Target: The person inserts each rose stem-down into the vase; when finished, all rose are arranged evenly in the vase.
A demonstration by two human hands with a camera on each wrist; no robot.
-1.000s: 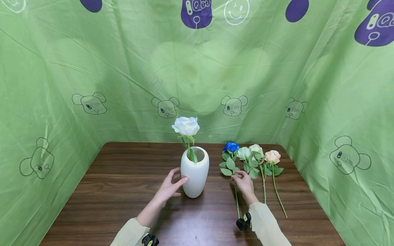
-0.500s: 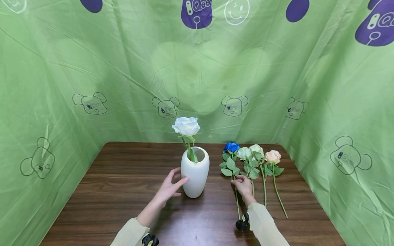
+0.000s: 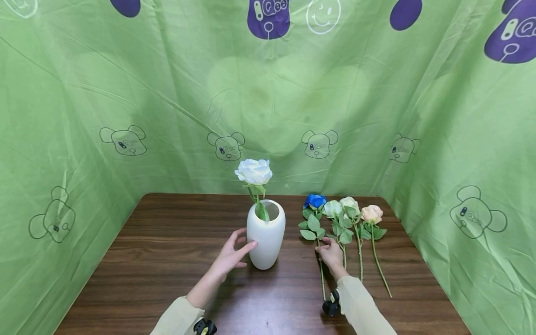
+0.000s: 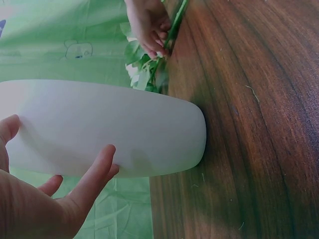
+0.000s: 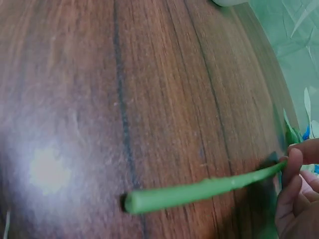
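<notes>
Right hand [image 3: 331, 257], blue rose's stem [image 5: 199, 193] in a pinch (left hand [image 3: 228, 257] loose by vase [image 3: 266, 239]).

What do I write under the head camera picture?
One white rose in the vase, left hand beside it, right hand pinching the blue rose by its stem.

Plain white vase [image 3: 264, 246], blue rose [image 3: 315, 201], green curtain [image 3: 180, 83]
White rose [image 3: 253, 172], peach rose [image 3: 372, 213], two pale greenish-white roses [image 3: 349, 204], green stems [image 3: 359, 256]; dark-streaked brown table [image 3: 167, 242]; curtain printed with thin dark bear-head outlines [image 3: 320, 145] and purple shapes [image 3: 405, 14] marked in white; cream sleeves [image 3: 363, 302]
</notes>
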